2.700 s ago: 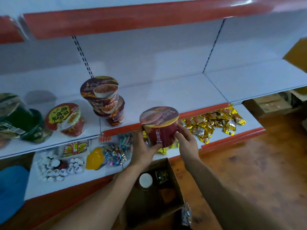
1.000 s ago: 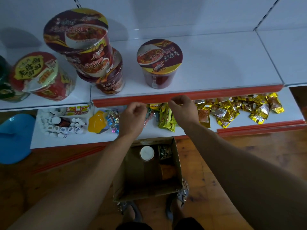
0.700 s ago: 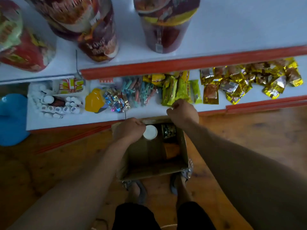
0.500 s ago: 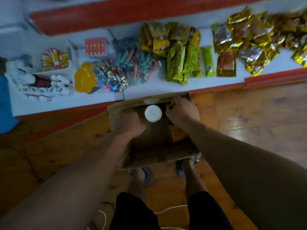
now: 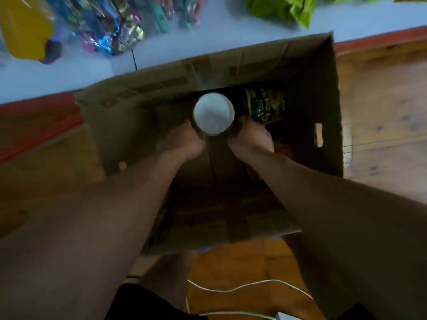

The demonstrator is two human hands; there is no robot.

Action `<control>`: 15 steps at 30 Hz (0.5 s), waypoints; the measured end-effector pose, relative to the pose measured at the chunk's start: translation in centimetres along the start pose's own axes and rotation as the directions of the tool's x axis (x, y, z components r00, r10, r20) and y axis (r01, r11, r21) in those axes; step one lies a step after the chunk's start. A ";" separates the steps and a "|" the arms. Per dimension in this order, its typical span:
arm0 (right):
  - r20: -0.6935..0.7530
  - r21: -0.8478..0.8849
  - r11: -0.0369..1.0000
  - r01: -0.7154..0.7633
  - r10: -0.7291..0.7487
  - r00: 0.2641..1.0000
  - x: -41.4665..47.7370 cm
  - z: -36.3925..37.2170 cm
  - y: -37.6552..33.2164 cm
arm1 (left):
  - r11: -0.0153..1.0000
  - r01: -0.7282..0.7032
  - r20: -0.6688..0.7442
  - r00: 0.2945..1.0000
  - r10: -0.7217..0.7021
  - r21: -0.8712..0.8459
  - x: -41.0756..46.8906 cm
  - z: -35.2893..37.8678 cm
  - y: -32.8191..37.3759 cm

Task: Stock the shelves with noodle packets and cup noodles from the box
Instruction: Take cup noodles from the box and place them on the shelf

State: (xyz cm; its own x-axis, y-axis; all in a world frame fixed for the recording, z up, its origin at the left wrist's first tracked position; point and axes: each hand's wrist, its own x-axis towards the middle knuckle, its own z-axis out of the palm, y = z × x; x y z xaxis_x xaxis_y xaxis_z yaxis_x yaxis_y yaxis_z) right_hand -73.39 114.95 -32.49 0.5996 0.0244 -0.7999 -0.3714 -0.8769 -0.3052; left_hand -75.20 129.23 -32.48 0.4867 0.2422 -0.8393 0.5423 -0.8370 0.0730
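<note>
Both hands [image 5: 182, 139] now round cup [image 5: 213, 114].

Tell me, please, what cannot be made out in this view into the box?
All in the head view:
1. Cup sides and label: it is seen end-on, flanked by the left hand and right hand.
2. Fingertips: tucked beside and below the cup in shadow, so the grip is unclear.
3. Box floor: dark, partly behind the arms.
4. Packet print: blurred.
5. Shelf goods: cut off by the top edge.

white-topped cup noodle [image 5: 213, 116] inside cardboard box [image 5: 161, 88]
</note>
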 end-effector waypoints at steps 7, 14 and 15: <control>0.081 0.031 0.998 -0.047 0.044 0.996 4.7 2.7 1.2 | 0.958 0.025 0.022 1.000 -0.019 -0.286 5.7 2.4 0.3; 0.106 0.292 0.953 -0.080 0.051 0.993 4.7 3.7 1.4 | 0.845 0.074 0.033 0.997 -0.067 -0.530 5.2 3.4 0.3; 0.119 0.312 0.945 -0.094 0.059 0.991 4.0 3.7 1.6 | 0.815 0.090 0.051 0.996 -0.074 -0.573 4.5 3.3 0.2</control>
State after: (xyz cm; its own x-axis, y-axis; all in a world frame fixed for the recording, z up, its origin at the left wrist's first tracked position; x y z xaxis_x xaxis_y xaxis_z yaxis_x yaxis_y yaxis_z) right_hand -74.15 115.45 -38.09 0.4883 0.0293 -0.8722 -0.6286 -0.6814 -0.3748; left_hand -75.19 128.51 -38.01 0.4098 0.2779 -0.8688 0.8778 -0.3790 0.2928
